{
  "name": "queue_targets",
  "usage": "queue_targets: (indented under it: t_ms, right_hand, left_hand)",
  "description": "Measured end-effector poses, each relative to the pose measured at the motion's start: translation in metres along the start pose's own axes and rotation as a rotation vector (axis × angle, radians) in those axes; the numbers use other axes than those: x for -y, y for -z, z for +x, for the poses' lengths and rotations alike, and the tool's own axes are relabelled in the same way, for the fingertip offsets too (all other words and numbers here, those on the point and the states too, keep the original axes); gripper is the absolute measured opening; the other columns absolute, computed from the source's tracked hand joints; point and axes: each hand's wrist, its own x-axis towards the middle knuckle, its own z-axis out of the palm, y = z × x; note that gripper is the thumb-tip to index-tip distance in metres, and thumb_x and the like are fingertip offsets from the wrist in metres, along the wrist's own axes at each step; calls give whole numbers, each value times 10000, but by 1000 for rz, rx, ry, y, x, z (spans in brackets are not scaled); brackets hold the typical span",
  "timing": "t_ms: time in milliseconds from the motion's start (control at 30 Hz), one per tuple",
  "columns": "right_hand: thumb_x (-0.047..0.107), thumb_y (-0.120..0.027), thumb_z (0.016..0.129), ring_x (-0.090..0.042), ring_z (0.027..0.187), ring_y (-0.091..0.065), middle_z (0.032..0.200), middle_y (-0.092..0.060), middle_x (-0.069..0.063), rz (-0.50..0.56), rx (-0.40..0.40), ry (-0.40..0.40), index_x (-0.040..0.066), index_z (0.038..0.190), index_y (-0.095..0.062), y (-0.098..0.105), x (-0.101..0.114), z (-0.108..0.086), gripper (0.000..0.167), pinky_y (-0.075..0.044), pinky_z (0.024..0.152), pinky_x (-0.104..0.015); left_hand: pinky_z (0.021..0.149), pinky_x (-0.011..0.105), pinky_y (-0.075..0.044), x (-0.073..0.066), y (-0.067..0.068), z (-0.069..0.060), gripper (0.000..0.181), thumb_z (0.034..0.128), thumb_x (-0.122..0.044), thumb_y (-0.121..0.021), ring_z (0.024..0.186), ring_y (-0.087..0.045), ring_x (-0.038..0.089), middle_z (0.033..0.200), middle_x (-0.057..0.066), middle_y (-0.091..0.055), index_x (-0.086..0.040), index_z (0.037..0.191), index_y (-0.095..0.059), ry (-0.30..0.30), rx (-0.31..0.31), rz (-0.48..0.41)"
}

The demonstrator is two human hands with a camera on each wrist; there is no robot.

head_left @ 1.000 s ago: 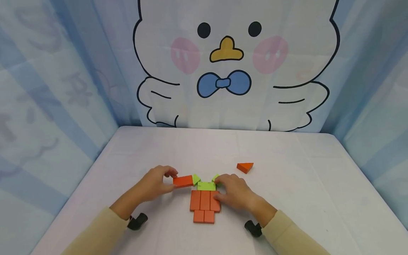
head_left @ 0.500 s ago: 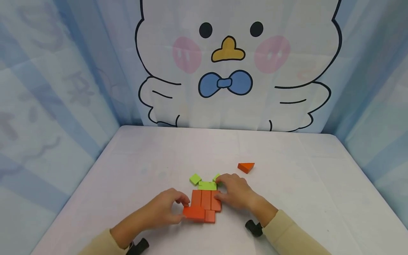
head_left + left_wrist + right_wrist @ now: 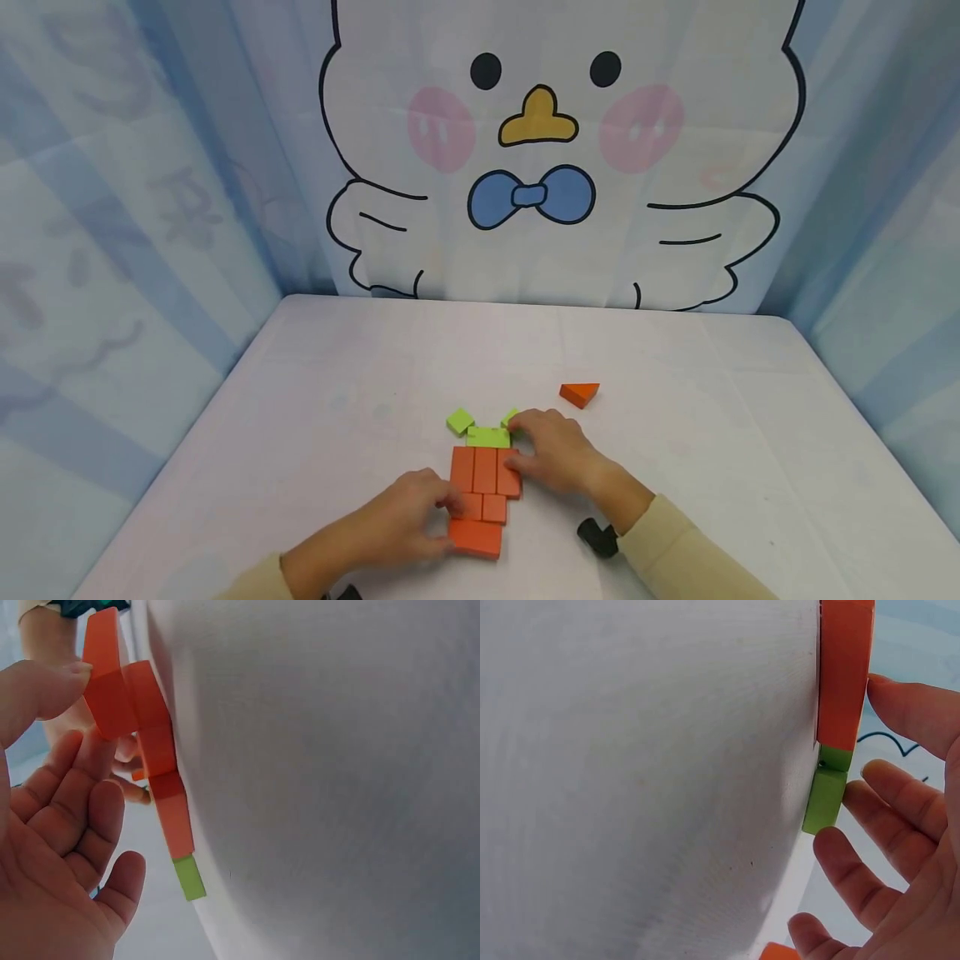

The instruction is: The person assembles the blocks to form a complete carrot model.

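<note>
Between its thumb and fingers, my left hand (image 3: 401, 518) pinches an orange rectangular block (image 3: 476, 540), crosswise at the near end of a flat block figure. Three upright orange blocks (image 3: 485, 471) make the figure's middle, with two smaller orange blocks (image 3: 494, 508) below them. Above sits a green block (image 3: 487, 437), flanked by a tilted green block (image 3: 460, 422) and another small green block (image 3: 509, 415), partly hidden. My right hand (image 3: 558, 454) rests at the figure's right side. Its thumb touches an orange block (image 3: 845, 675) and its loosely spread fingers lie at a green block (image 3: 825, 801).
An orange triangular block (image 3: 579, 394) lies alone on the white tabletop (image 3: 675, 400), beyond the right hand. Printed curtains (image 3: 862, 208) surround the table at the back and sides. A black wrist device (image 3: 597, 538) sits under the right wrist.
My left hand has carried the orange block from beside the left green block, down and rightward to the figure's near end. The right hand has stayed in place.
</note>
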Motion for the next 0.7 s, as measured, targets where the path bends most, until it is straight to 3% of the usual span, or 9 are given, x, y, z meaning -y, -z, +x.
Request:
queue_targets:
  t_ms: [267, 500, 700]
  right_hand:
    - [279, -760, 896, -298, 1180, -524, 1288, -612, -49, -12, -3, 2, 114, 1218, -649, -1, 0, 0, 379, -399, 974, -522]
    - [279, -763, 894, -298, 1183, -531, 1282, -617, -50, -19, -8, 6, 112, 1213, -652, -2, 0, 1, 377, -406, 977, -528]
    - [279, -763, 893, -299, 1184, -532, 1283, -616, -51, -21, -8, 7, 111, 1216, -652, -2, 0, 1, 381, -409, 974, -528]
  left_hand:
    - [848, 311, -452, -2, -8, 1, 246, 837, -245, -810, 883, -497, 2, 933, -217, -556, -215, 1044, -681, -27, -55, 120]
    - [924, 383, -405, -6, -11, 0, 319, 809, -296, -838, 911, -474, 14, 928, -227, -524, -244, 1054, -642, 10, -65, 225]
    - [867, 392, -401, -7, -12, 0, 378, 780, -370, -850, 874, -461, 31, 893, -209, -507, -244, 1052, -620, 49, -76, 291]
